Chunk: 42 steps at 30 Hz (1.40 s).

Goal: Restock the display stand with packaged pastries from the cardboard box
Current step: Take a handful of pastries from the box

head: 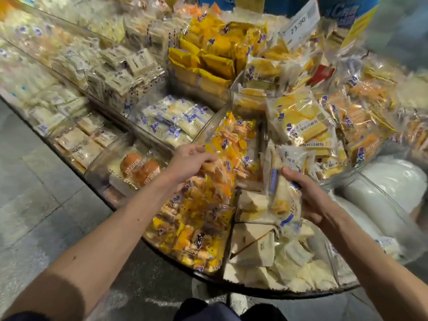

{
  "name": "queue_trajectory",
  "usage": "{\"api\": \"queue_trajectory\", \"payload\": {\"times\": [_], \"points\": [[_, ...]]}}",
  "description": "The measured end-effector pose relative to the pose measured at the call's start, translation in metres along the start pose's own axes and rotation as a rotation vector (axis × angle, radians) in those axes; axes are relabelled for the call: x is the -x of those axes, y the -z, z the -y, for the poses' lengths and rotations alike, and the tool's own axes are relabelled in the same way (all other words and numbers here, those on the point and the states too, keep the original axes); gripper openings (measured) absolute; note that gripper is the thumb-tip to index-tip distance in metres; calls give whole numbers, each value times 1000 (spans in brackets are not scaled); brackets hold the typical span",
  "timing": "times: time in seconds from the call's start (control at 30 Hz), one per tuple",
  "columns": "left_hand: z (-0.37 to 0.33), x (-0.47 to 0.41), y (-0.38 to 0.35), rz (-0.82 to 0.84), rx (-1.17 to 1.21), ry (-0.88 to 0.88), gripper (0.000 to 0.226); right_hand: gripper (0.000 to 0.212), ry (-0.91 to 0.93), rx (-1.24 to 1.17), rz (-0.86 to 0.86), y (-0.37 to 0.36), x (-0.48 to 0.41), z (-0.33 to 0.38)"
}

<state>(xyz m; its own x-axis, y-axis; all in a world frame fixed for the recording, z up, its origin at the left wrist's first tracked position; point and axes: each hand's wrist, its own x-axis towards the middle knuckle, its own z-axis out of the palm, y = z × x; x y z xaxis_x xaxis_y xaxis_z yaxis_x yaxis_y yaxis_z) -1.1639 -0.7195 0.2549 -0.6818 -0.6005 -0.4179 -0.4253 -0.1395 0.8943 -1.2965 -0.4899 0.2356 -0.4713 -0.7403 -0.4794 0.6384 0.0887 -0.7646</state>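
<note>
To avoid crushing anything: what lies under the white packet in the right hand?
White triangular packets lie under the white packet that the right hand grips. Whatever lies beneath them is covered.

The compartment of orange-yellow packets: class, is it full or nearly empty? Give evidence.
Full. The orange-yellow packets are heaped from front rim to back, hiding the floor; the left hand grips one on top.

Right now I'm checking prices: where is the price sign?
Head view, upper right: the price sign stands at the back, just right of the yellow packs.
</note>
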Motion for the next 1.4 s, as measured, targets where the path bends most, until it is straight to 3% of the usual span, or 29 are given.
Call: {"api": "queue_trajectory", "payload": {"times": [0.13,0.23,0.33,0.37,0.47,0.53,0.63,0.8,0.87,0.97,1.17,1.23,1.33,1.4], "points": [[-17,-60,-6,-88,-61,-95,25,28,66,-6,-151,4,-9,17],[-24,-99,-17,-38,-106,-169,43,30,149,-63,-195,1,-10,25],[-24,-123,-36,44,-358,-296,68,19,165,-23,-280,-5,-14,30],[-22,-129,-43,60,-412,-328,67,18,173,-3,-305,-6,-17,29],[-7,-143,-60,67,-548,-372,47,44,152,20,-359,-7,-25,22],[3,-149,-65,86,-607,-413,40,47,165,34,-388,-5,-28,18],[10,-158,-67,122,-741,-510,38,68,181,20,-378,-7,-29,15],[14,-174,-56,139,-885,-527,40,73,220,-46,-332,-11,-33,10],[19,-173,-52,132,-921,-536,38,67,199,-42,-322,-12,-34,7],[30,-171,-49,131,-949,-573,36,34,213,-77,-309,-12,-34,2],[19,-162,-41,56,-1094,-646,55,26,210,-36,-241,-19,-26,0],[5,-142,-40,41,-993,-700,58,17,212,-36,-244,-22,-21,0],[-25,-93,-41,370,-470,-458,68,62,214,-15,-229,-28,-17,-6],[-36,-61,-41,591,-277,-279,64,92,201,-40,-230,-30,-16,-15]]}}
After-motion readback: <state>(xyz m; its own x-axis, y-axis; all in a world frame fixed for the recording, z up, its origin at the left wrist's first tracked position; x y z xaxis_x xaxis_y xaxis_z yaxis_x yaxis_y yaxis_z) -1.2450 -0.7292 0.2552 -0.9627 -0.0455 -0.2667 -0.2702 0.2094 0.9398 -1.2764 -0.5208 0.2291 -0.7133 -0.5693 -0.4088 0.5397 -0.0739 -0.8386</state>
